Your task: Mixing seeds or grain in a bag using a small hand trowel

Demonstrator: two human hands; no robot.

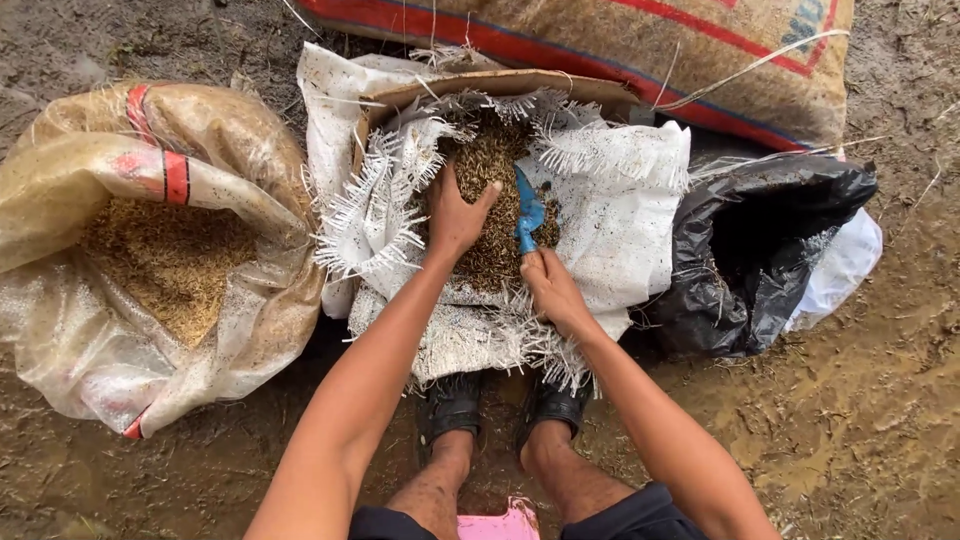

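Frayed white woven sack [610, 200] lies open before us in the head view, its mouth folded back so the husked grain [490, 180] is within reach. Our left hand [455, 215] presses flat and spread into the grain, while our right hand [550, 285] grips a blue scoop [528, 212] dug into it.

We see a blue scoop [528, 214] over brown grain [487, 160] in a white frayed sack [620, 190], a black bag [760, 250] at three o'clock.
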